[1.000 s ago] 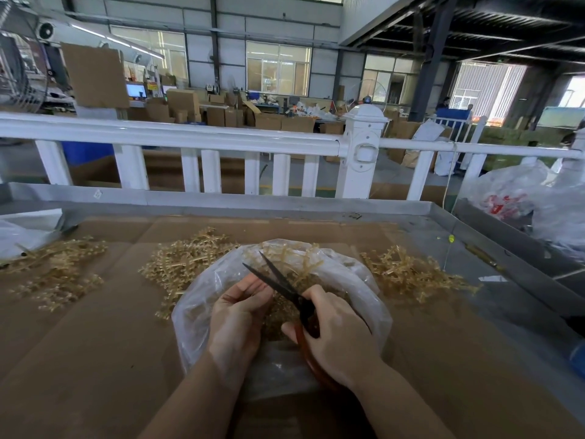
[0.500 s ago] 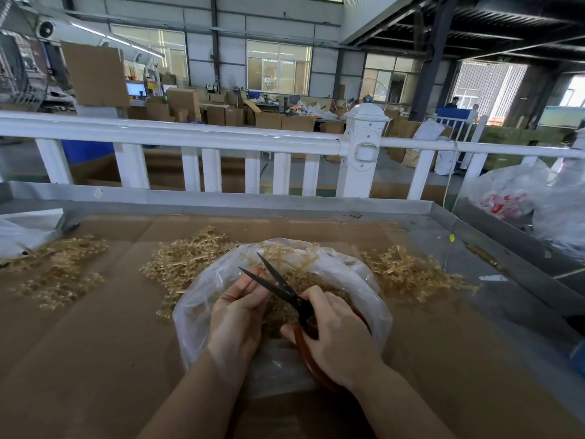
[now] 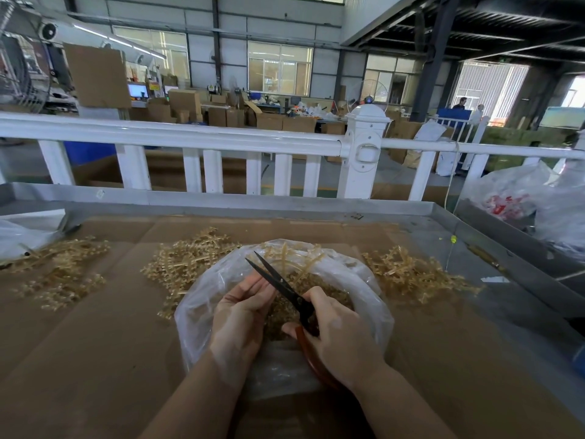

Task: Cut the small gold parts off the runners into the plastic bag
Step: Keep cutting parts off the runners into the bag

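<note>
A clear plastic bag (image 3: pixel 202 308) lies open on the cardboard-covered table, with loose gold parts (image 3: pixel 335 299) inside and runners (image 3: pixel 294 258) leaning at its far rim. My right hand (image 3: pixel 342 340) grips red-handled scissors (image 3: pixel 278 283) over the bag; the black blades are slightly apart and point up-left. My left hand (image 3: pixel 240 312) is over the bag beside the blades, fingers curled around something small that I cannot make out.
Gold runner piles lie left of the bag (image 3: pixel 186 264), at the far left (image 3: pixel 60 270) and to the right (image 3: pixel 411 274). A raised metal rim (image 3: pixel 221 204) and white railing (image 3: pixel 177 137) bound the far edge. Plastic bags sit at right (image 3: pixel 512 201) and left (image 3: pixel 19 232).
The scissors tilted slightly and the blades narrowed a little. My left fingers moved up closer to the blades. The bag and piles stayed put.
</note>
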A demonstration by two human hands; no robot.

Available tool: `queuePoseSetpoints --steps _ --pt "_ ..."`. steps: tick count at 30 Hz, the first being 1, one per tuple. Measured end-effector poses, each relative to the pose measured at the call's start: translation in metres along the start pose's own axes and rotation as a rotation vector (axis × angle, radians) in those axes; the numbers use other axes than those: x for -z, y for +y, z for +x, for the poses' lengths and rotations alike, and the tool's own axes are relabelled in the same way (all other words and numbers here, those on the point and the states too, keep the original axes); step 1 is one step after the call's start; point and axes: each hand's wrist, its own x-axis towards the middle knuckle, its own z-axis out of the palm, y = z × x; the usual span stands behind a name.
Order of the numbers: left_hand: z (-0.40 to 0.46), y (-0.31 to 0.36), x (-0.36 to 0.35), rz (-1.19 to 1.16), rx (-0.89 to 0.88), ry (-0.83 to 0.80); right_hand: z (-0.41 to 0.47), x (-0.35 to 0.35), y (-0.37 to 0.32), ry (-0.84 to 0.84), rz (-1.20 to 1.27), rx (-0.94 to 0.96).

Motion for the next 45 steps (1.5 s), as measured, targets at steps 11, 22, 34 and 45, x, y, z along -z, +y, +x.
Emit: queuePoseSetpoints --steps 11,22,34,45 --pt "0.003 -0.002 0.004 0.056 -0.02 0.079 0.01 0.006 0.0 0.049 0.149 -0.208" --pt "0.0 -0.001 0.005 0.054 -0.025 -0.02 0.0 -0.001 0.001 0.035 0.043 -0.067" --pt "0.002 -0.001 0.009 0.05 -0.001 -0.073 -0.003 0.0 0.0 0.058 0.028 -0.041" --pt "0.005 -0.005 0.009 0.132 0.025 -0.15 0.005 0.001 -0.001 0.018 0.032 -0.18"
